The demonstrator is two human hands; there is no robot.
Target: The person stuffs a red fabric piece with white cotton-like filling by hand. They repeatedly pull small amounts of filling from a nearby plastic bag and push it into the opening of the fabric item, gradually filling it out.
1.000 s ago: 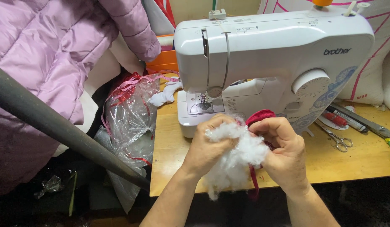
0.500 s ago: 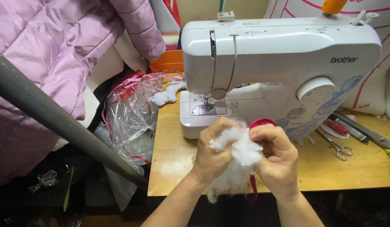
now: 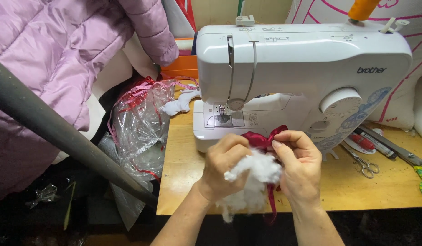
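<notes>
Wooden table is bearing a white sewing machine. Before it, left hand and right hand are pinching white stuffing into red fabric; loose tufts are probably slipping floorward.

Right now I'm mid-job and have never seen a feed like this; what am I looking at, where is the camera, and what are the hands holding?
The one view comes from a camera worn on a person's head, looking down at their own bare hands. The left hand and right hand together hold a clump of white stuffing against a dark red fabric piece. Behind them a white sewing machine stands on a wooden table. Small scissors lie at the right, a clear plastic bag hangs off the left edge, and a lilac padded jacket hangs beyond it.
</notes>
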